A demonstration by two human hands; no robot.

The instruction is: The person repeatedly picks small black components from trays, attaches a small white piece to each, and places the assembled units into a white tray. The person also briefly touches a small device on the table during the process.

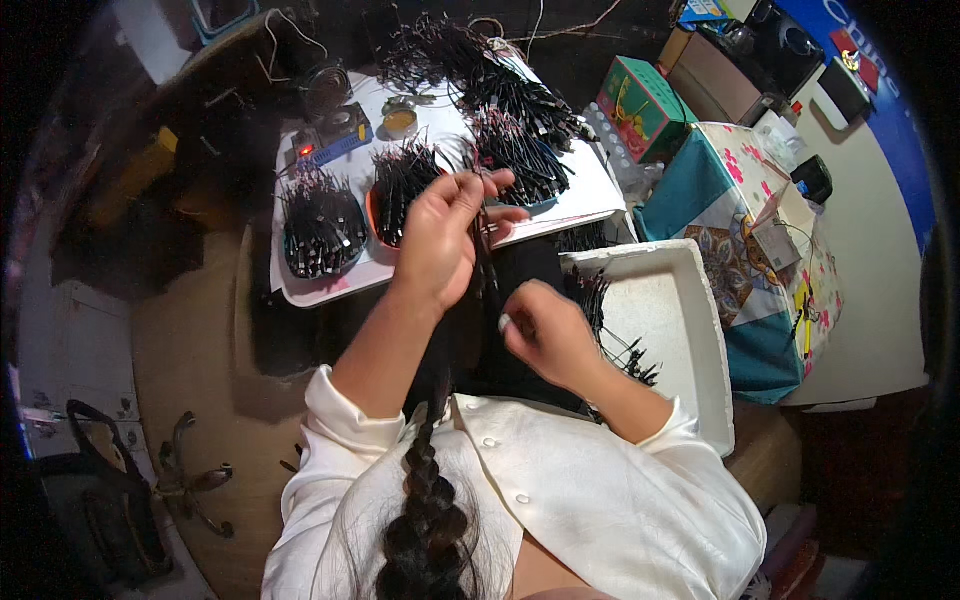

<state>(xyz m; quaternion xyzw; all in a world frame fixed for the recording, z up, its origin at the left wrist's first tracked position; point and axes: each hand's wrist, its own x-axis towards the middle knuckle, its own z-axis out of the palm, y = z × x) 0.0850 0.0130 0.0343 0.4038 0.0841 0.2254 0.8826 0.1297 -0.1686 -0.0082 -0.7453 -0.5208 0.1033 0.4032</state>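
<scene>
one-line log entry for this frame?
left hand: pinching black cable bundle | right hand: on bundle lower down | white foam tray: right | cable piles: ahead

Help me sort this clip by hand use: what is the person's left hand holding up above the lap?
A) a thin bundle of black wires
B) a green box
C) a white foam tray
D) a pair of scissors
A: the left hand pinches a thin bundle of black wires that hangs down toward the right hand.

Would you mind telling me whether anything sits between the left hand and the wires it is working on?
Nothing visible does: the left hand already grips the wires, and the right hand pinches them lower down.
</scene>
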